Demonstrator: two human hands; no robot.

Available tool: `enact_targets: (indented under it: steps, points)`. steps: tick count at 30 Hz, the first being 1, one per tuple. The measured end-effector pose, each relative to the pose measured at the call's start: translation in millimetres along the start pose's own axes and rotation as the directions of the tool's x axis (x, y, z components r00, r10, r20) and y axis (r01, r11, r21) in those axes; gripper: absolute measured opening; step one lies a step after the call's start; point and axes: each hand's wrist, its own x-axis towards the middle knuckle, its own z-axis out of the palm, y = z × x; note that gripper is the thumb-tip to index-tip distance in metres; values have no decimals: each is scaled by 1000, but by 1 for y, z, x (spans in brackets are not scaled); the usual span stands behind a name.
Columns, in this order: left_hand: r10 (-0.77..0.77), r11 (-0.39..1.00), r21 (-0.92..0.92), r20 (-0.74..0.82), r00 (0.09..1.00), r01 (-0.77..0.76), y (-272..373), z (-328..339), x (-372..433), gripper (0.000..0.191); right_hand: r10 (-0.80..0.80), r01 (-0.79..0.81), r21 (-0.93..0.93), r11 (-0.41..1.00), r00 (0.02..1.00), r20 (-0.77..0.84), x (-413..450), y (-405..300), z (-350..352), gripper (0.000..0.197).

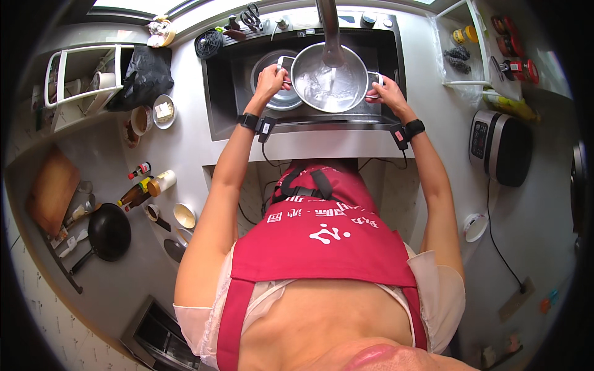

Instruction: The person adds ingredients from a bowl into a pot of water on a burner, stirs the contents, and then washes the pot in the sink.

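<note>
Both my hands hold a stainless steel two-handled pot (306, 99) over the dark sink (227, 116). My left hand (271, 84) grips its left loop handle, and my right hand (389, 95) has the right one. Water from the metal faucet (330, 46) pours into the pot, and the water inside is rippling. Partly hidden behind the pot, a round metal basin (278, 103) sits in the sink's left part. Each wrist wears a black band with a small cabled box.
A plate of white blocks (163, 111), bowls and sauce bottles (135, 191) stand left of the sink. A black wok (109, 232) is farther left. On the right are a white rack (464, 83), a black-and-silver appliance (501, 148) and a white bowl (475, 228).
</note>
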Motion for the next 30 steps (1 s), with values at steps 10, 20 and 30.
enact_targets:
  steps: [10,20,30]
  points:
    - [-36,999,24,85,996,34,7,-3,8,20,-93,73,-121,990,981,-172,-28,15,10,59]
    - [38,984,-178,190,981,-3,-4,29,18,20,-293,206,-305,930,916,-274,-32,27,-18,46]
    - [-9,992,-115,328,945,49,16,26,57,29,-80,93,64,994,979,-190,-56,19,-22,38]
